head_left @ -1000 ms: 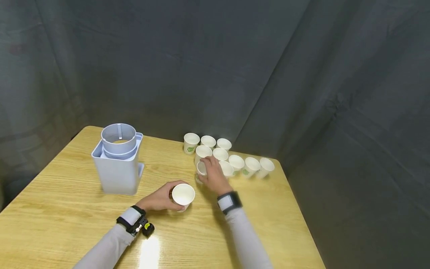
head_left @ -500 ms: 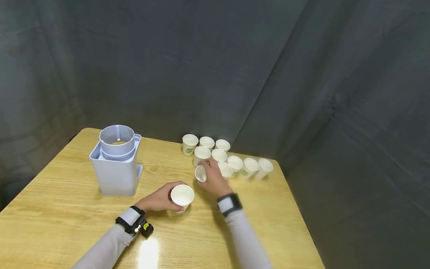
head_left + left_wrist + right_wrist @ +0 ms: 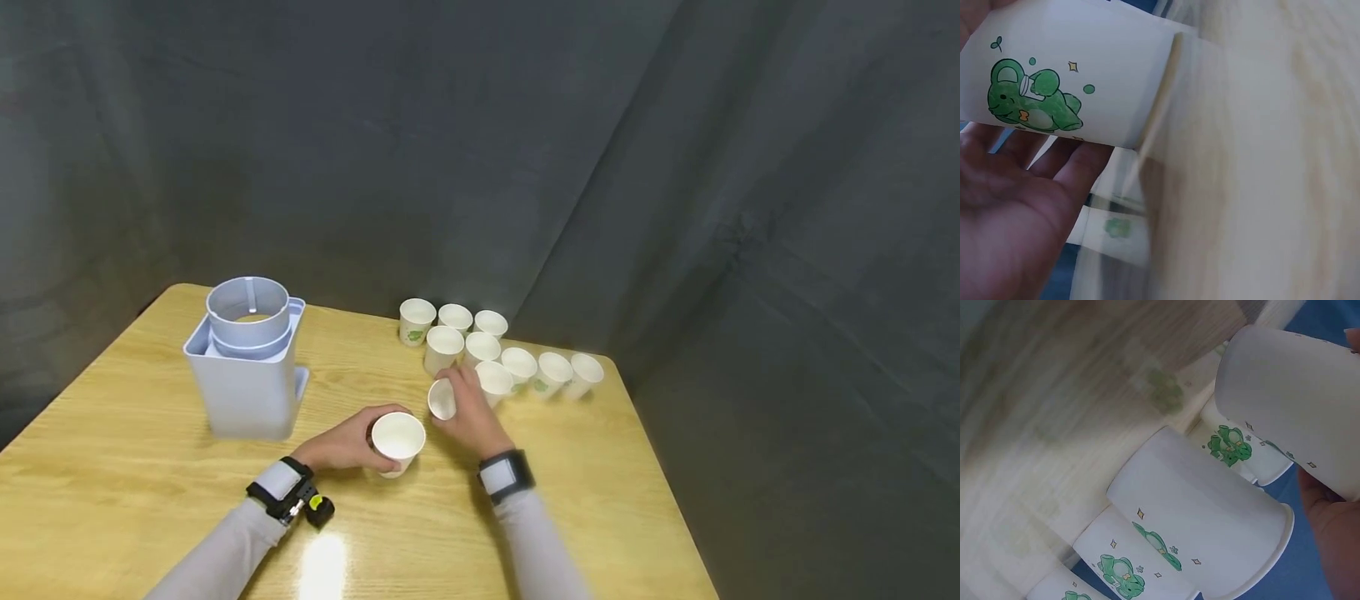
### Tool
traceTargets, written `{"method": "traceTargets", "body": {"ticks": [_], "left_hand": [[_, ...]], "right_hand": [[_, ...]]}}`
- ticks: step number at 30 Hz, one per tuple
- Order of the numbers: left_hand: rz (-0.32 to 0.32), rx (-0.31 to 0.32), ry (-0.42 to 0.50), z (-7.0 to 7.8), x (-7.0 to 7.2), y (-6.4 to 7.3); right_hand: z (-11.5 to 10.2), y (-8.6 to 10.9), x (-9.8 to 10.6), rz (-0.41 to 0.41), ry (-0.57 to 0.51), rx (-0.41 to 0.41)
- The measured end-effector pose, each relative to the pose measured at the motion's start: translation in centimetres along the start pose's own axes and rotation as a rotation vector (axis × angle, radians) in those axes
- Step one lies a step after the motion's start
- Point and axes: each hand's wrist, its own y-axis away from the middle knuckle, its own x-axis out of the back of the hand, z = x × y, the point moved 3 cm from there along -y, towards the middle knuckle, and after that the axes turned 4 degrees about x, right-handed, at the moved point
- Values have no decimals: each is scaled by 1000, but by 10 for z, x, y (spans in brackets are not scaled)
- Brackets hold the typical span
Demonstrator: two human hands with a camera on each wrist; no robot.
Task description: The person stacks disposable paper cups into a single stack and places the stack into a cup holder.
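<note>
Thumb and fingers of my left hand (image 3: 347,442) curl round a white paper cup (image 3: 398,440), mouth up, close over the table. The left wrist view shows a green cartoon bear on this paper cup (image 3: 1054,81). My right hand (image 3: 474,421) grips a second paper cup (image 3: 441,401) just in front of the other cups, partly covered by the fingers. In the right wrist view that gripped paper cup (image 3: 1291,400) overlaps the standing cups (image 3: 1197,512) beside it.
Several white paper cups (image 3: 444,343) stand in rows toward the table's back right corner. A pale blue square container (image 3: 243,396) with a round ring-like part (image 3: 249,321) on top stands at the left. Dark curtains (image 3: 375,150) hang behind the wooden table (image 3: 135,467).
My right hand has drawn its paper cup a little toward me, away from the group of cups. My left hand keeps its hold with little movement. The head view has shifted slightly.
</note>
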Motion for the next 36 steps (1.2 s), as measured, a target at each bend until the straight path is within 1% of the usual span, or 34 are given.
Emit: {"method": "traceTargets", "body": {"ticks": [4,7,10,12,16,21,25,29,32,36], "left_hand": [[-17,15,15,-2,1,-1],[-27,12,22,-3,1,-2],[-33,4,17,-3,1,-1],[-39,2,14,-4,0,-1],[-44,5,22,-3,-2,0],[-43,11,31,-1,-1,-2],[-49,-5,32,0,0,-3],[-71,-31,49,-1,1,-3],[-92,-44,58,-3,0,-3],[-94,-33,60,-6,0,-3]], "right_hand": [[0,2,4,22,-9,-21],[-1,0,15,79,-47,-46],[-8,-3,29,144,-82,-37],[-15,-3,39,166,-94,-25],[-36,-5,58,173,-89,9],[-66,-8,75,190,-99,91],[-84,-5,81,183,-120,141],[-98,-2,83,166,-128,168],[-104,-2,79,133,-133,184],[-106,-3,70,68,-148,206]]}}
